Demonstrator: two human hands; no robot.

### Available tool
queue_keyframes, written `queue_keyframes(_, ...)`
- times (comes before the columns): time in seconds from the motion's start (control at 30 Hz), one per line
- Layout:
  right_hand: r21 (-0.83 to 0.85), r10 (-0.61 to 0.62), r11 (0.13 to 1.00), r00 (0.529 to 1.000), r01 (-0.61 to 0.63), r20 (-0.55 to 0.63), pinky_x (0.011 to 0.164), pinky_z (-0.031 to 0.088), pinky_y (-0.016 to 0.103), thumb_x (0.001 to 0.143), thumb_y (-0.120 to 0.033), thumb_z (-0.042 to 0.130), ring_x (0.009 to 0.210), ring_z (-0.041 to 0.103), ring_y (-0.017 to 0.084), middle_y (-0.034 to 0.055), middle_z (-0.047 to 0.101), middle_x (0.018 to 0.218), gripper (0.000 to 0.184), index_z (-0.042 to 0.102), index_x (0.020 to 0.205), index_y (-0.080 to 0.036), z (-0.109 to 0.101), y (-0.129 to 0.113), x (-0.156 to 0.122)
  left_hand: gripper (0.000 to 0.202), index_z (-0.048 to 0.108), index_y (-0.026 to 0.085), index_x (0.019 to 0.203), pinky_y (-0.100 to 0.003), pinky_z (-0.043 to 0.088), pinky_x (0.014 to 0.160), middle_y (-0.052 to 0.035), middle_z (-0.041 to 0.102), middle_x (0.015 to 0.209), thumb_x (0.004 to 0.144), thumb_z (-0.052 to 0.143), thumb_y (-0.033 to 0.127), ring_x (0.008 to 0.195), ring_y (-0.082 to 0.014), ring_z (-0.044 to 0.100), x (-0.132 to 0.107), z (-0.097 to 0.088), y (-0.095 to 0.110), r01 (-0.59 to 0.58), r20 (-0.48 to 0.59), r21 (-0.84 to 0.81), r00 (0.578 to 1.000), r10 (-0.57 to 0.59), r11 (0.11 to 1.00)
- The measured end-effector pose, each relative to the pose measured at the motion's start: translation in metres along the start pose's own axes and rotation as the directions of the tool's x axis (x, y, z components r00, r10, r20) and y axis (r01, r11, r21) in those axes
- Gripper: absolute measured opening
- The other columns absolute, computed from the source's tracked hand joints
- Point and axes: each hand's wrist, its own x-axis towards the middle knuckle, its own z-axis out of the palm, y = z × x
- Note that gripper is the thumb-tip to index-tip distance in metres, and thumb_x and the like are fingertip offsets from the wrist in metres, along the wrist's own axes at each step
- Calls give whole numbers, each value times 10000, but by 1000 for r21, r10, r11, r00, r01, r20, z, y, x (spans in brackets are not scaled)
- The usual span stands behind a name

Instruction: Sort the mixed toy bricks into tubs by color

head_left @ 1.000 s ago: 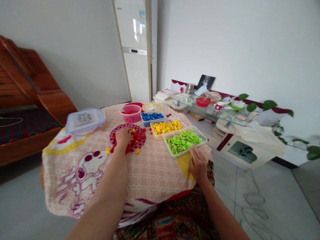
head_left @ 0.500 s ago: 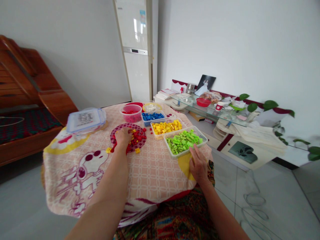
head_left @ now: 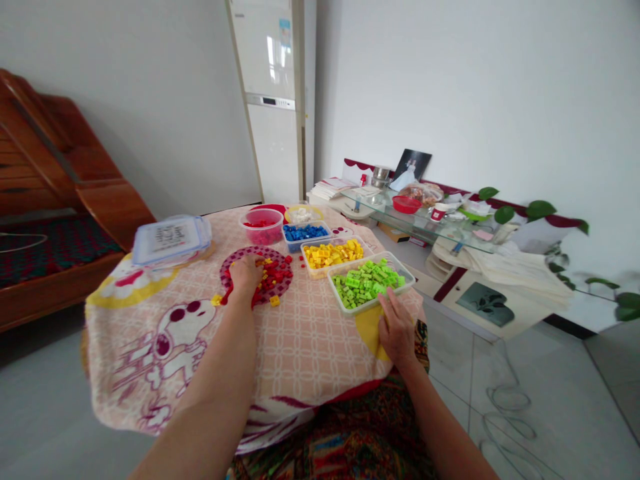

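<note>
My left hand (head_left: pixel 246 273) is over a purple patterned round mat (head_left: pixel 237 259), its fingers bent down among loose red and yellow toy bricks (head_left: pixel 274 275). The fingertips look drawn together, but whatever is between them is hidden. My right hand (head_left: pixel 397 328) lies with its fingers stretched out against the near rim of a clear plastic box (head_left: pixel 349 311) of green toy bricks (head_left: pixel 367 283). A yellow brick (head_left: pixel 275 301) sits just off the mat's near edge, and another yellow piece (head_left: pixel 217 301) is left of my left wrist.
Behind the green box stand a box of yellow bricks (head_left: pixel 333 254), a box of blue bricks (head_left: pixel 305 232), a pink tub (head_left: pixel 261 233) with red pieces and a tub of white pieces (head_left: pixel 303 215). Stacked lids (head_left: pixel 173 241) lie at left. A cluttered glass-topped stand (head_left: pixel 425 220) is at right.
Almost nothing differs. Both hands stay in the same places, and the view has shifted only very slightly.
</note>
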Motion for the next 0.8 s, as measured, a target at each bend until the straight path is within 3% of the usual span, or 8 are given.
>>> queue_keyframes(0.57, 10, 11, 1000, 1000, -11, 9, 1115, 459, 490, 893, -86, 427, 1371, 506, 272, 123, 458, 1553, 603, 494, 1481, -206, -1, -1, 0, 404, 739, 177, 1170, -340, 499, 901, -126, 741, 1175, 850, 494, 198, 1084, -301, 678, 3, 3, -3, -40, -24, -61, 999, 39, 997)
queue_keyframes(0.8, 14, 4, 1000, 1000, -4, 2, 1118, 457, 491, 887, -84, 428, 1379, 497, 272, 124, 448, 1560, 612, 490, 1484, -205, 0, -1, -1, 444, 704, 180, 1257, -335, 497, 913, -132, 720, 1232, 867, 495, 227, 1128, -301, 662, -3, -3, 1, -62, -20, -41, 998, 62, 997)
